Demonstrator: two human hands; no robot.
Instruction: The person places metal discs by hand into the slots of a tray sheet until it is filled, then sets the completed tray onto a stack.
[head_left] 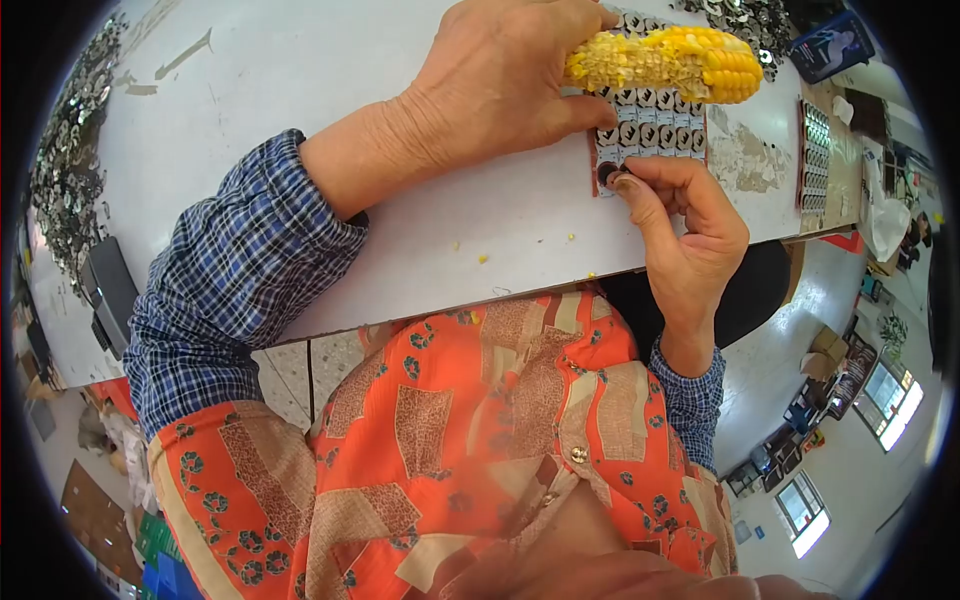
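A partly eaten corn cob (665, 64) lies over the tray, its left end within my left hand (490, 85). The left thumb reaches the tray's left edge. Below the cob shows a tray of small round metal parts in rows (655, 130). My right hand (690, 225) pinches a small dark round piece (609, 174) between thumb and forefinger at the tray's lower left corner.
Loose metal parts are heaped along the left edge of the white table (450, 230) and at the back. A second filled tray (814, 155) and a dark blue packet (832, 48) are at the right. Corn crumbs (483, 259) dot the front.
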